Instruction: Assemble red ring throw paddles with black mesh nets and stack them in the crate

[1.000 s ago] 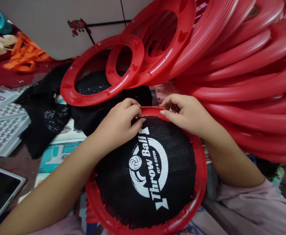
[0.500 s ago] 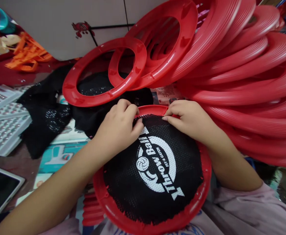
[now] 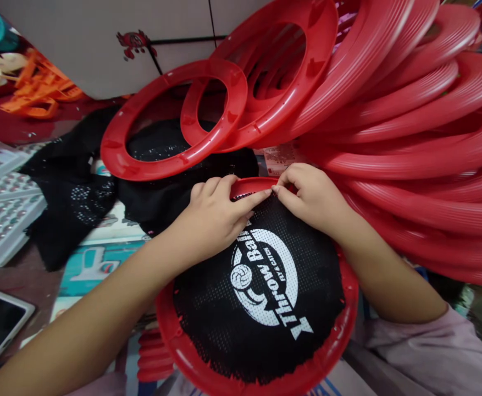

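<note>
A round piece of black mesh fabric point(image 3: 208, 308) with white "Throw Ball" print lies over a red plastic ring point(image 3: 175, 346) at my lap. Its edge reaches small pegs around the ring, and the lower edge looks ragged. At the far rim, my right hand point(image 3: 312, 195) is closed, thumb and index pinching the mesh edge. My left hand point(image 3: 222, 214) grips at the upper left of the same rim. Its index finger stretches along the mesh edge to the right fingertips, and its thumb is bent on the fabric. The fingertips behind the rim are hidden.
Many red rings point(image 3: 409, 159) are piled at the right, with a loose ring point(image 3: 117, 148) leaning in front. More black fabric point(image 3: 73, 192) lies left of centre. White trays of small round pieces point(image 3: 7, 220), a tablet-like device point(image 3: 1, 324) and orange plastic parts point(image 3: 38, 85) sit at the left.
My left hand has slid right along the rim, its index finger now reaching toward my right fingertips. My right hand stays at the mesh edge, shifted slightly left. The view moved a little.
</note>
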### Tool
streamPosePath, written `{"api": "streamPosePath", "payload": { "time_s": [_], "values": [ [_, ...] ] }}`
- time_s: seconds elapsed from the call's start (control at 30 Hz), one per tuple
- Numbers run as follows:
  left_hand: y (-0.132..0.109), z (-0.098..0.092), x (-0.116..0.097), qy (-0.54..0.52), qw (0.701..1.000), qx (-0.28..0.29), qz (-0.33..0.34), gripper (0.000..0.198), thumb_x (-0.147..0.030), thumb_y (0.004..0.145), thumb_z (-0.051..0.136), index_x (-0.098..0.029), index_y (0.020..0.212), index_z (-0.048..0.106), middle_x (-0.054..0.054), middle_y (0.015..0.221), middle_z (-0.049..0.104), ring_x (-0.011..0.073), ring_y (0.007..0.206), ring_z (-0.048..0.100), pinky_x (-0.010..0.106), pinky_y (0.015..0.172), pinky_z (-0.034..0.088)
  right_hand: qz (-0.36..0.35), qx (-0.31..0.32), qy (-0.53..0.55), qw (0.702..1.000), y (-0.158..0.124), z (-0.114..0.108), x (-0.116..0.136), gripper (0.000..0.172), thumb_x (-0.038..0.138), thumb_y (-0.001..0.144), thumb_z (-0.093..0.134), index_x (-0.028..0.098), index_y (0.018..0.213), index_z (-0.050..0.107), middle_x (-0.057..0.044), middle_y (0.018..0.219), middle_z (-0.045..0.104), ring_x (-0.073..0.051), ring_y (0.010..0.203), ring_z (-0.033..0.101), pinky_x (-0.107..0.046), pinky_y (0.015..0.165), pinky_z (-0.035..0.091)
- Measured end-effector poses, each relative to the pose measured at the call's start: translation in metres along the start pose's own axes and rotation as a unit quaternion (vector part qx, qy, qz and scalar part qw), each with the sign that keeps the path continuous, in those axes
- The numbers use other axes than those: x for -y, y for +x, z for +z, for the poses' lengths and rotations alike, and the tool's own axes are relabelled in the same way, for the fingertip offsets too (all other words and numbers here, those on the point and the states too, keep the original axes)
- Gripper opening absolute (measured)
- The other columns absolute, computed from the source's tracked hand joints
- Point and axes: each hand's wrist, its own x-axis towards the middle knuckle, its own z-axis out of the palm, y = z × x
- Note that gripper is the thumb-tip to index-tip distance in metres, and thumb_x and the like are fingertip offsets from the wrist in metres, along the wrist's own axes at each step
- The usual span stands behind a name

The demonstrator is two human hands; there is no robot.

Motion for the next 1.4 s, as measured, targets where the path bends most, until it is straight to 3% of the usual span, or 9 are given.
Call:
{"api": "streamPosePath", "payload": {
  "time_s": [0.5,0.93,1.4],
  "values": [
    [0.0026,-0.0013,-0.0040,0.027,0.999,0.000,-0.024,0.047,-0.033,0.093,0.045,-0.039,0.139,0.049,0.019,0.126,0.051,0.0373,0.107,0.053,0.053,0.084,0.044,0.025,0.015,-0.015,0.999,0.0024,0.0010,-0.0009,0.014,0.018,0.083,0.058,0.017,0.068,0.057,-0.003,0.073,0.057,-0.017,0.071,0.053,-0.031,0.069,0.040],
    [0.0038,-0.0010,-0.0051,0.029,0.999,0.003,-0.031,0.045,-0.034,0.091,0.048,-0.034,0.136,0.054,0.021,0.126,0.054,0.0396,0.109,0.054,0.053,0.084,0.045,0.007,-0.014,0.022,1.000,0.0024,0.0050,-0.0001,0.014,0.017,0.083,0.060,0.016,0.069,0.059,-0.003,0.073,0.060,-0.016,0.070,0.055,-0.029,0.069,0.042],
    [0.0055,-0.0053,-0.0080,0.034,0.998,0.026,-0.044,0.046,-0.036,0.092,0.048,-0.036,0.138,0.052,0.019,0.126,0.055,0.0383,0.109,0.056,0.054,0.085,0.046,0.070,0.052,-0.016,0.996,0.0092,0.0051,0.0038,0.014,0.018,0.084,0.059,0.015,0.070,0.062,-0.006,0.078,0.062,-0.019,0.075,0.057,-0.031,0.071,0.041]
  ]
}}
